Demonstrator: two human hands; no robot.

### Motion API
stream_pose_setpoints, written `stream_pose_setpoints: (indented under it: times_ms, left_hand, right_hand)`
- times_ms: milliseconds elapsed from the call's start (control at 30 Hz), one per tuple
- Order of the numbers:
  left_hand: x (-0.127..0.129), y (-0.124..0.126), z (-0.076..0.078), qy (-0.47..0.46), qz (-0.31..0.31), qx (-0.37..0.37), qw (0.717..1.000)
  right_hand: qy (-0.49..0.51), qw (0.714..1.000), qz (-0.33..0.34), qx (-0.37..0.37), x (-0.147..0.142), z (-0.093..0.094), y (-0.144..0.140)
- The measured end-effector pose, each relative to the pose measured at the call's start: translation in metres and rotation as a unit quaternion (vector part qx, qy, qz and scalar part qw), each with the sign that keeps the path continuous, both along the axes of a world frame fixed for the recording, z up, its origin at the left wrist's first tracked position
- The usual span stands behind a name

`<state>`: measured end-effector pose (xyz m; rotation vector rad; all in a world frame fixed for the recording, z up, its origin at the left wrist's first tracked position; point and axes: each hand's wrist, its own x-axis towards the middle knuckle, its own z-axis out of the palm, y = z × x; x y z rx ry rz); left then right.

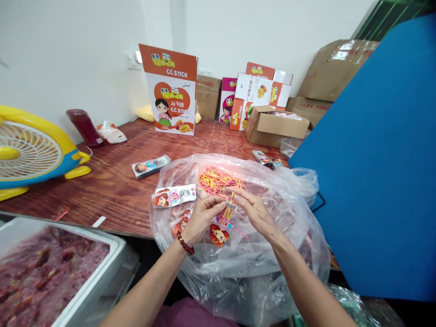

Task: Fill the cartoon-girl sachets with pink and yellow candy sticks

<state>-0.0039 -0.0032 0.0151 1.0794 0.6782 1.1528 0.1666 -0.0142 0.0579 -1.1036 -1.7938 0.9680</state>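
Observation:
In front of me a small printed packet (225, 220) with a red-haired cartoon figure is held up at an angle, with yellow and pink sticks showing at its upper part. My left hand (204, 215) pinches its left edge between thumb and fingers. My right hand (254, 209) closes on the upper right side, by a yellow stick that pokes out of the top. Behind the hands, a pile of thin pink and yellow sticks (218, 179) lies on a large clear plastic bag (272, 259). A stack of flat packets (175, 195) rests left of the pile.
Another packet bundle (151, 166) lies on the wooden table (116, 163). A white tub (117, 247) of reddish contents stands at lower left, below a yellow fan (30, 150). An upright carton (172, 91) and an open box (277, 125) stand behind. A blue panel (381, 159) borders the right.

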Motion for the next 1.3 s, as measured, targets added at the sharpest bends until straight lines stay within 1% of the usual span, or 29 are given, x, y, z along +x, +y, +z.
stream_pose_setpoints:
  times_ms: [67, 133, 233, 300, 400, 467, 533, 567, 633, 733, 833, 900, 967, 1033, 1100, 1167, 1233, 1300]
  left_hand:
    - [-0.003, 0.002, -0.001, 0.004, -0.002, 0.008, 1.000]
    - [-0.007, 0.003, -0.002, 0.010, 0.011, 0.018, 1.000]
    - [-0.011, 0.003, -0.003, 0.023, 0.031, 0.037, 0.999]
    - [-0.012, 0.001, -0.004, 0.034, 0.044, 0.047, 0.997]
    - [-0.013, -0.002, -0.005, 0.053, 0.078, 0.056, 0.994]
    - [-0.014, -0.004, -0.005, 0.069, 0.109, 0.079, 0.989]
    - [-0.014, -0.006, -0.003, 0.075, 0.135, 0.093, 0.984]
    - [-0.015, -0.006, -0.002, 0.071, 0.140, 0.088, 0.984]
    - [-0.016, -0.006, 0.001, 0.058, 0.120, 0.056, 0.990]
    - [-0.018, -0.005, 0.005, 0.045, 0.040, -0.012, 0.998]
    - [-0.020, -0.006, 0.005, 0.060, -0.031, -0.071, 0.995]
    - [-0.021, -0.006, 0.004, 0.069, -0.051, -0.082, 0.993]
    - [-0.021, -0.006, 0.002, 0.074, -0.045, -0.078, 0.993]
    - [-0.021, -0.006, 0.000, 0.080, -0.025, -0.064, 0.994]
    - [-0.021, -0.006, -0.001, 0.096, -0.007, -0.037, 0.995]
    - [-0.021, -0.005, -0.002, 0.124, 0.006, 0.002, 0.992]
    - [-0.022, -0.006, -0.004, 0.142, 0.020, 0.029, 0.989]
    - [-0.023, -0.007, -0.006, 0.131, 0.020, 0.030, 0.991]
  right_hand:
    - [-0.031, 0.999, 0.021, 0.000, 0.004, 0.000, 0.000]
    - [-0.032, 0.999, 0.020, 0.000, 0.009, -0.001, 0.000]
    - [0.019, 0.999, -0.043, 0.008, 0.011, -0.007, -0.002]
    - [0.030, 0.997, -0.069, 0.012, 0.009, -0.011, -0.005]
    - [0.038, 0.997, -0.062, 0.027, 0.004, -0.011, -0.008]
    - [0.057, 0.996, -0.054, 0.028, 0.001, -0.009, -0.008]
    - [0.076, 0.996, -0.046, 0.009, 0.000, -0.006, -0.005]
    - [0.087, 0.995, -0.042, -0.002, -0.001, -0.005, -0.003]
    - [0.110, 0.993, -0.045, -0.016, -0.001, -0.005, 0.002]
    - [0.138, 0.987, -0.078, -0.025, -0.001, -0.008, 0.009]
    - [0.153, 0.983, -0.091, -0.041, -0.003, -0.013, 0.011]
    - [0.161, 0.981, -0.098, -0.044, -0.006, -0.016, 0.011]
    - [0.175, 0.979, -0.091, -0.060, -0.008, -0.020, 0.010]
    - [0.195, 0.974, -0.071, -0.093, -0.009, -0.023, 0.010]
    - [0.211, 0.968, -0.046, -0.128, -0.009, -0.026, 0.010]
    - [0.211, 0.965, -0.035, -0.149, -0.011, -0.029, 0.011]
    - [0.198, 0.969, -0.033, -0.144, -0.012, -0.031, 0.012]
    - [0.182, 0.975, -0.038, -0.122, -0.015, -0.033, 0.012]
